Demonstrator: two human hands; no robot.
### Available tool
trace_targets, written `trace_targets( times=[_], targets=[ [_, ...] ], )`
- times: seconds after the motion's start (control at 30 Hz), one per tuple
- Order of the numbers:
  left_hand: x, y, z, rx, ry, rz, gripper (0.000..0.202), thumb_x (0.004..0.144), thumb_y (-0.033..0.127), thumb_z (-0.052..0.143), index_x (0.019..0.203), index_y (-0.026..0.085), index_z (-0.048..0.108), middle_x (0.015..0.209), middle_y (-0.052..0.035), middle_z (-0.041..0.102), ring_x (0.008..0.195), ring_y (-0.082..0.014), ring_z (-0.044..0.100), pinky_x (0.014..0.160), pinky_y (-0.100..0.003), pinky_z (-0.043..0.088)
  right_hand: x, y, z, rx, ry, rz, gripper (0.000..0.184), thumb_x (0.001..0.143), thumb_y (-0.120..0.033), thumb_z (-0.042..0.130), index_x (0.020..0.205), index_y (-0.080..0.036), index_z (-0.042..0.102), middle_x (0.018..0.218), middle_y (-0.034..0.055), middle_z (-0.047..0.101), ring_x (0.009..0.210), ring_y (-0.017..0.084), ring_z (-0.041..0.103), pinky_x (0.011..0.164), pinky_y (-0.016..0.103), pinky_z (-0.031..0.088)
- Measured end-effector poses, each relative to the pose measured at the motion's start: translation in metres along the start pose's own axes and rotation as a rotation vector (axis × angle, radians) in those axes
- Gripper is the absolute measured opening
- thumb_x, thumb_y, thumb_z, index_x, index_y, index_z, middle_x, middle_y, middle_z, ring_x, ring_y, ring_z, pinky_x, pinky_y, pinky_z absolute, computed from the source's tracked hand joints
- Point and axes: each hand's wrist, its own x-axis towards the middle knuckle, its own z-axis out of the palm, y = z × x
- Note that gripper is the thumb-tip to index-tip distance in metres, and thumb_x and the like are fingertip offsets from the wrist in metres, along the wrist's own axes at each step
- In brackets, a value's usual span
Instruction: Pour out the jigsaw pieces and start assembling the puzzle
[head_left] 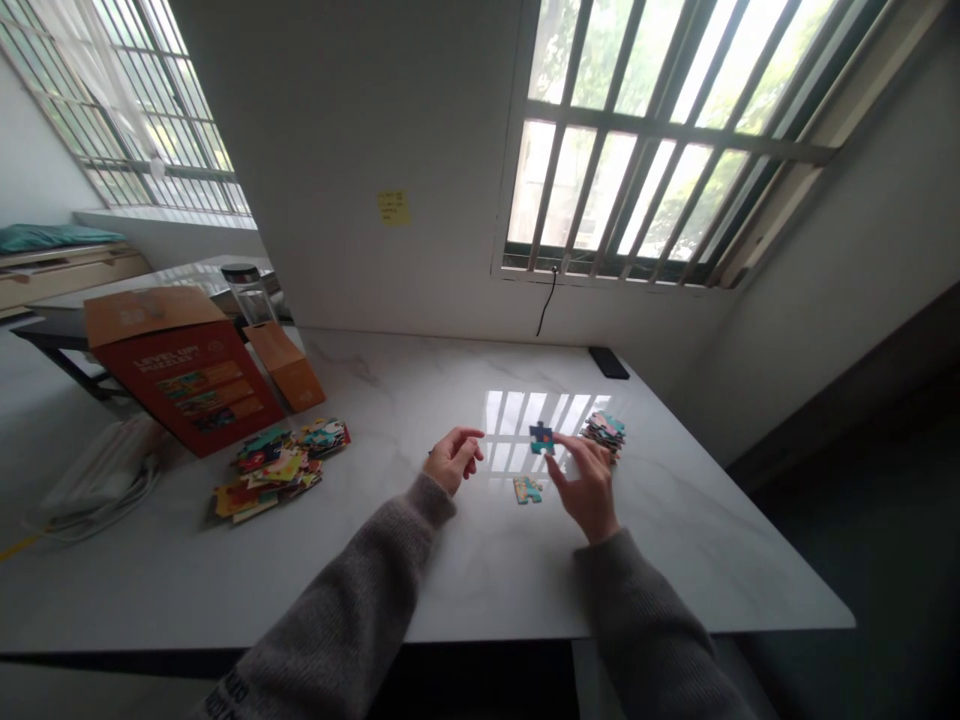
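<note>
1. Head view is looking down at a white marble table [675, 560], with 2 grey-sleeved arms reaching in from the bottom edge.
2. The right hand [589, 485] is pinching the blue piece [541, 438] by its right edge with the fingertips, while the remaining fingers are spreading loosely.
3. The blue piece is sitting near the table's centre, over the bright window reflection and between the 2 hands. Whether it is resting on the surface or lifted off it cannot be told.
4. The left hand [454, 458] is hovering left of the blue piece, apart from it. Its fingers are curling loosely, with thumb and forefinger nearly meeting and gripping nothing.
5. 1 loose piece [527, 490] is lying flat just nearer than the blue piece, between the hands and touching neither.
6. A small stack [604, 430] of pieces is lying just beyond the right hand.
7. A larger pile [277, 468] of pieces is lying well to the left, in front of an orange box [184, 370] that is standing with its flap open.
8. A phone [608, 362] is lying at the table's far edge, below the barred window [645, 140].
9. A yellow note [393, 207] is sticking to the wall.
</note>
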Motion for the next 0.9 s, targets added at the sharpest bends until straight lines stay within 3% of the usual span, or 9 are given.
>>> trace_targets(
  times=[0.1,0.23,0.33,0.5,0.67,0.73,0.83,0.9],
  targets=[
    [-0.002,-0.001,0.001,0.038,-0.033,0.004,0.035,0.083,0.043,0.058,0.1,0.012,0.06,0.069,-0.0001,0.059,0.047,-0.0075,0.05,0.04,-0.019,0.035,0.008,0.034,-0.017,-0.168,0.152,0.175,0.03,0.091,-0.035,0.054,0.113,-0.017,0.063,0.11,0.0112,0.069,0.104,0.025,0.059,0.094,0.039,0.036],
    [-0.004,0.001,0.002,0.069,-0.046,0.013,0.029,0.084,0.037,0.056,0.099,0.013,0.062,0.069,0.0003,0.059,0.049,-0.007,0.049,0.043,-0.019,0.036,0.013,0.07,-0.029,-0.31,0.194,0.285,0.035,0.088,-0.038,0.053,0.11,-0.014,0.065,0.103,0.0126,0.069,0.101,0.027,0.057,0.095,0.04,0.031],
    [-0.005,0.005,0.002,0.094,-0.039,0.026,0.026,0.083,0.033,0.056,0.097,0.013,0.063,0.068,0.0005,0.059,0.049,-0.0067,0.048,0.045,-0.02,0.037,0.014,0.084,-0.028,-0.358,0.231,0.355,0.036,0.085,-0.036,0.054,0.111,-0.015,0.065,0.101,0.0114,0.069,0.101,0.027,0.056,0.095,0.04,0.031],
    [-0.003,0.01,-0.004,0.106,0.005,0.057,0.024,0.083,0.032,0.056,0.096,0.013,0.063,0.069,0.0002,0.059,0.049,-0.0068,0.048,0.045,-0.02,0.038,0.014,0.085,-0.024,-0.339,0.226,0.404,0.032,0.084,-0.032,0.054,0.109,-0.016,0.065,0.104,0.0111,0.069,0.101,0.027,0.057,0.095,0.042,0.033],
    [0.004,0.016,-0.022,0.091,0.086,0.083,0.023,0.084,0.031,0.055,0.095,0.014,0.063,0.068,-0.0001,0.059,0.05,-0.0081,0.05,0.046,-0.02,0.04,0.009,0.056,-0.022,-0.295,0.245,0.288,0.026,0.089,-0.024,0.047,0.107,-0.017,0.064,0.121,0.0124,0.062,0.116,0.028,0.049,0.101,0.045,0.031],
    [0.008,0.019,-0.036,0.135,0.143,0.12,0.023,0.084,0.032,0.053,0.095,0.014,0.063,0.068,-0.0003,0.06,0.052,-0.0093,0.051,0.049,-0.022,0.042,0.001,0.038,-0.015,-0.194,0.101,0.196,0.025,0.091,-0.023,0.044,0.106,-0.018,0.063,0.11,0.0114,0.064,0.109,0.026,0.052,0.098,0.042,0.035],
    [0.014,0.016,-0.064,0.382,0.234,0.159,0.024,0.084,0.032,0.051,0.095,0.016,0.065,0.07,-0.0016,0.062,0.06,-0.0124,0.055,0.056,-0.024,0.044,-0.014,0.016,-0.002,-0.033,-0.37,0.054,0.026,0.091,-0.027,0.049,0.113,-0.02,0.061,0.108,0.0107,0.062,0.104,0.024,0.053,0.094,0.039,0.04],
    [0.016,0.011,-0.084,0.629,0.256,0.154,0.025,0.082,0.032,0.052,0.095,0.017,0.067,0.073,-0.0023,0.063,0.065,-0.0145,0.056,0.063,-0.027,0.045,-0.021,0.011,0.005,-0.025,-0.584,0.053,0.031,0.088,-0.034,0.057,0.116,-0.022,0.06,0.115,0.0112,0.059,0.108,0.026,0.05,0.094,0.04,0.04]
  ],
)
